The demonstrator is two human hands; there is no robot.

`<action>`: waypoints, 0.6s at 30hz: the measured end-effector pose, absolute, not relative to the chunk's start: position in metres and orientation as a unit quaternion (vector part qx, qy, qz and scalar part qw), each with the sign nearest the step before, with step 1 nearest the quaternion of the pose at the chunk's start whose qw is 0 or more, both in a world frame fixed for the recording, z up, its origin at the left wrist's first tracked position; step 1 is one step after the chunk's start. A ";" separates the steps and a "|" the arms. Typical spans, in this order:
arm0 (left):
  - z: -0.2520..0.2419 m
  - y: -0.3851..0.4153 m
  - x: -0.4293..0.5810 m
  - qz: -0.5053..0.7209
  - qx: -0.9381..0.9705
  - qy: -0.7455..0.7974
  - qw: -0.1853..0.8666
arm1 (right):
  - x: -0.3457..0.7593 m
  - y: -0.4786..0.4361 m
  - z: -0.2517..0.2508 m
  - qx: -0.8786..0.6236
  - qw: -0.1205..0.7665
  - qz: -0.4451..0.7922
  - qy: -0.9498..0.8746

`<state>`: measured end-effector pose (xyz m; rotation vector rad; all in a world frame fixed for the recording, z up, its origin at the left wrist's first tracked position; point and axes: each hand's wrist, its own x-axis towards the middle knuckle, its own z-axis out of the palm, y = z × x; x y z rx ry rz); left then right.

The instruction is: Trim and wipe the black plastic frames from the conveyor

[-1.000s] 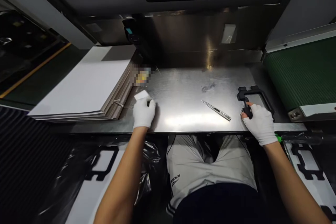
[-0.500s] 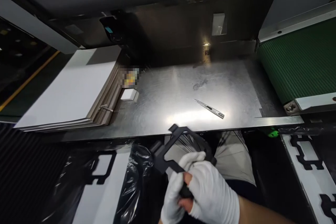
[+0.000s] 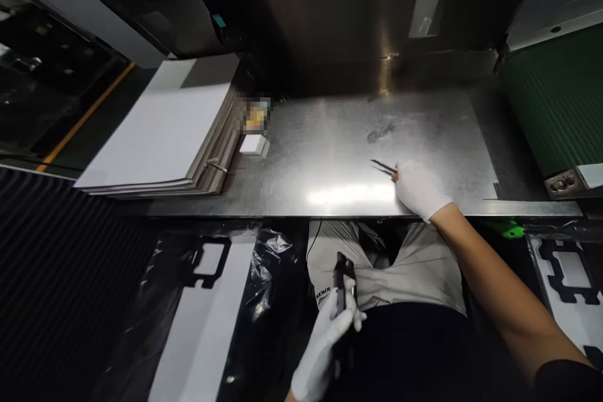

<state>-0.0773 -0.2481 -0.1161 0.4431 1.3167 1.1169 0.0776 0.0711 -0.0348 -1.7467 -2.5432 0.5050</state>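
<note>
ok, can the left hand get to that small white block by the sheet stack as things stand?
Probably yes, but not directly: the left hand is down at the lap gripping a black part. The white block sits uncovered on the steel table beside the sheet stack, with nothing between.

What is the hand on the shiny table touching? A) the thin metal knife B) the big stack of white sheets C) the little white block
A: the right hand rests on the thin metal knife on the steel table, far from the white block and the sheets.

Steel table (image 3: 330, 157) with board stack (image 3: 160, 132), white block (image 3: 253, 144), knife (image 3: 384, 168)
</note>
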 end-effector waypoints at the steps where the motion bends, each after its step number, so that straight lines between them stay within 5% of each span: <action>1: -0.122 -0.247 -0.073 0.474 0.210 0.565 0.642 | 0.092 0.061 -0.033 -0.572 0.028 0.198 -0.796; 4: -0.135 -0.241 -0.063 0.406 0.248 0.579 0.662 | 0.141 0.016 -0.029 -0.518 0.076 0.387 -0.759; 9: -0.135 -0.228 -0.053 0.288 0.243 0.617 0.691 | 0.175 -0.082 -0.067 -0.337 -0.023 0.611 -0.716; 18: -0.110 -0.216 -0.060 0.249 0.321 0.608 0.682 | 0.124 -0.157 -0.123 -0.406 -0.081 0.502 -0.759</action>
